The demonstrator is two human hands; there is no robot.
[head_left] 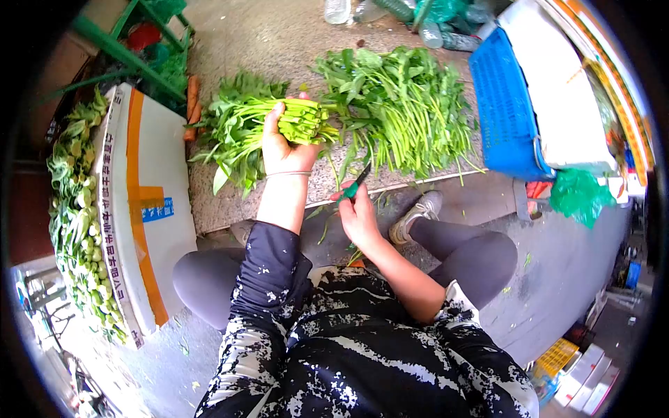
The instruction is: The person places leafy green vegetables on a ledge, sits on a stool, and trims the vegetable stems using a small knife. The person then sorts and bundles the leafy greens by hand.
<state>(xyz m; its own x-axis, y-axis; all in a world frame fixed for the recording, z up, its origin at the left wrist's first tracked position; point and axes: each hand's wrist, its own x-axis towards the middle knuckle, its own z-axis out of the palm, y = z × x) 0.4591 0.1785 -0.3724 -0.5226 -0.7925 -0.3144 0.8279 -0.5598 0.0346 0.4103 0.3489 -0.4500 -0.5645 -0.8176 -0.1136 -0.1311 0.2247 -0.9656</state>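
Observation:
My left hand (282,145) is wrapped round a bunch of leafy green stems (301,120), cut ends facing right and leaves spreading left over the stone slab. In my right hand (359,212) is a small knife (363,174) with a green handle and a dark blade pointing up and away from me. The blade is just right of the bunch, apart from it. A large heap of the same leafy greens (404,111) lies on the slab beyond the knife. A few loose stems hang near the slab's front edge.
At left stands a white foam box (157,223) with orange tape, greens (87,230) beside it. A blue plastic crate (506,104) stands at right, with a green plastic bag (582,196) near it. Plastic bottles (432,33) lie at the back; carrots (193,108) lie by the box.

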